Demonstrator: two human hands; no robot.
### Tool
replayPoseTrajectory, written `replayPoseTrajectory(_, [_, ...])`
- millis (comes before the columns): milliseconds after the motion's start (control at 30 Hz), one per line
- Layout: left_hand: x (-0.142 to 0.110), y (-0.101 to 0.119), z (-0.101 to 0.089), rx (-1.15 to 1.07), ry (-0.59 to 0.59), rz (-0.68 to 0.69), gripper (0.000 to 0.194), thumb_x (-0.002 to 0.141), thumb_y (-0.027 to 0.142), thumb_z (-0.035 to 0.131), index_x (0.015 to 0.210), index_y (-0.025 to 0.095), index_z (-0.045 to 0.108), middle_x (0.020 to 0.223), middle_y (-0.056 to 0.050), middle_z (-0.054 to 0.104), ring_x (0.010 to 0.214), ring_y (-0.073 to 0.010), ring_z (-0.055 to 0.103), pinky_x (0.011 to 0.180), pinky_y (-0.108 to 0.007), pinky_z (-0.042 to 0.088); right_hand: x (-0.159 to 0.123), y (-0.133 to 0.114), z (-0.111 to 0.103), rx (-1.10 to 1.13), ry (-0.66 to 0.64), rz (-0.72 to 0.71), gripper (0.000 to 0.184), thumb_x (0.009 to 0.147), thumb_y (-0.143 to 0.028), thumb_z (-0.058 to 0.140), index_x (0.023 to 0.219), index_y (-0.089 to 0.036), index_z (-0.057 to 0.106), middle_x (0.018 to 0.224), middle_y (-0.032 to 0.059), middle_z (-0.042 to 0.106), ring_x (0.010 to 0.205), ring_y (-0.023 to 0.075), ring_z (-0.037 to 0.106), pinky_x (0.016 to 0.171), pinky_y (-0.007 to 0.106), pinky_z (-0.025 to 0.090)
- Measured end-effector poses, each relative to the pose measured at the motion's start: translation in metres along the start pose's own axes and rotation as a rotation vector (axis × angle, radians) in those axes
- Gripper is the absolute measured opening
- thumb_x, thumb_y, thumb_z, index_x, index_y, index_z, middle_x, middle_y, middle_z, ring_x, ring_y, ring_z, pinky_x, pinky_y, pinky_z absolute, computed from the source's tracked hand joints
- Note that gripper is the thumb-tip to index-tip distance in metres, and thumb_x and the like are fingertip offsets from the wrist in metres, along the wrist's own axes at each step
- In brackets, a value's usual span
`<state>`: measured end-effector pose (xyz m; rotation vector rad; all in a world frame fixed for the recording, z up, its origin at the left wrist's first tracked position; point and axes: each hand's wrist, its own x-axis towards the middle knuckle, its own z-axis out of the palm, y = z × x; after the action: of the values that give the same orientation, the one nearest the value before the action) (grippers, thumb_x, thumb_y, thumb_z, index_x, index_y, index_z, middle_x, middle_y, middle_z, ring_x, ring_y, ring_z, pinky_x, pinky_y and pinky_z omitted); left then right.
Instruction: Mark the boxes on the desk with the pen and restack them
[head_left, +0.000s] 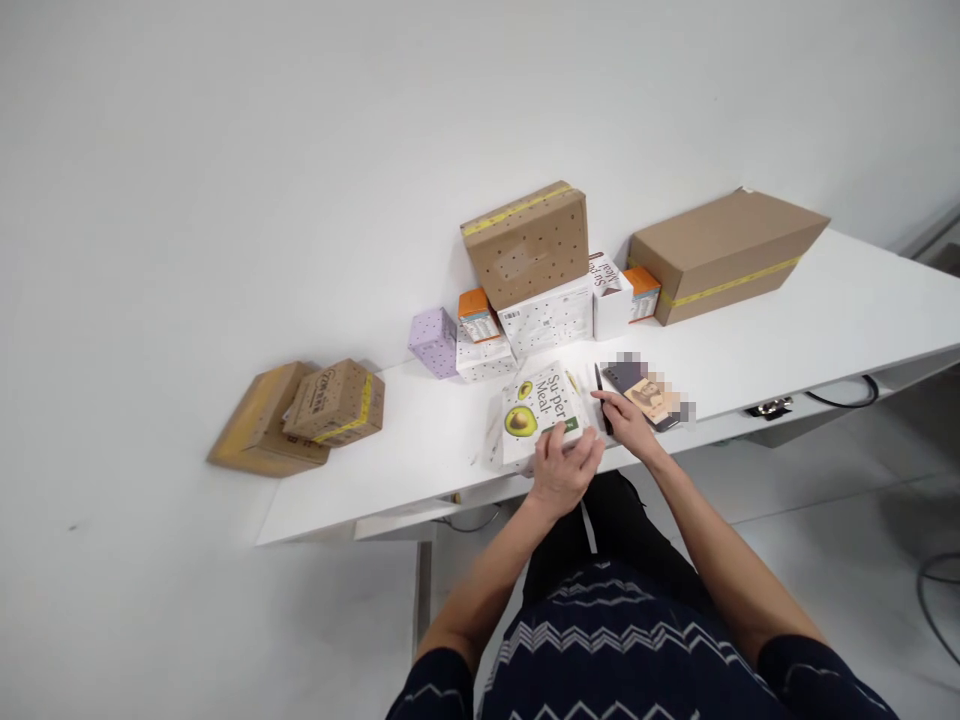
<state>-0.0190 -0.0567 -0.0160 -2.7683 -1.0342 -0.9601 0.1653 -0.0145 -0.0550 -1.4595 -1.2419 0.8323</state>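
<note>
A white box (pixel 536 415) printed "Su-per Meal" with avocado halves lies on the white table in front of me. My left hand (pixel 566 468) grips its near right corner, fingers bent over the top and the thumb hidden. Just right of the box is a slim black pen (pixel 598 378), tip pointing away from me. My right hand (pixel 628 422) crosses the pen's middle, with index finger and thumb close together around it; the exact grip is partly hidden. Beside that hand lies a dark notebook (pixel 622 375) with a tan printed cover part, partly blurred.
Along the wall stand a spotted brown carton (pixel 532 250) on a white spotted box (pixel 551 315), a purple box (pixel 433 342) and orange boxes (pixel 478 312). A long carton (pixel 727 255) is at right, stacked brown cartons (pixel 337 405) at left. The table's front edge (pixel 450 490) is near my body.
</note>
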Motion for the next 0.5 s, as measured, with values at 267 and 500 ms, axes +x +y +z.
replayPoseTrajectory(267, [0.001,-0.002,0.025,0.07,0.025,0.052,0.056,0.085,0.009,0.054,0.132,0.04,0.05,0.127,-0.008,0.057,0.12,-0.0237,0.052,0.1,-0.04,0.039,0.0,0.007,0.0,0.414,0.071,0.181,0.036,0.075,-0.039,0.053,0.099,-0.017,0.068,0.062,-0.0021,0.056,0.055,0.0126,0.048,0.054,0.026,0.039])
replayPoseTrajectory(500, [-0.016,-0.013,0.008,-0.011,0.134,-0.08,0.04,0.083,0.017,0.054,0.121,0.024,0.059,0.12,-0.013,0.057,0.124,-0.0287,0.047,0.102,-0.049,0.04,-0.002,0.008,0.0,0.444,0.058,0.167,0.033,0.067,-0.029,0.052,0.092,-0.016,0.068,0.073,0.0007,0.062,0.062,0.0129,0.055,0.058,0.028,0.044])
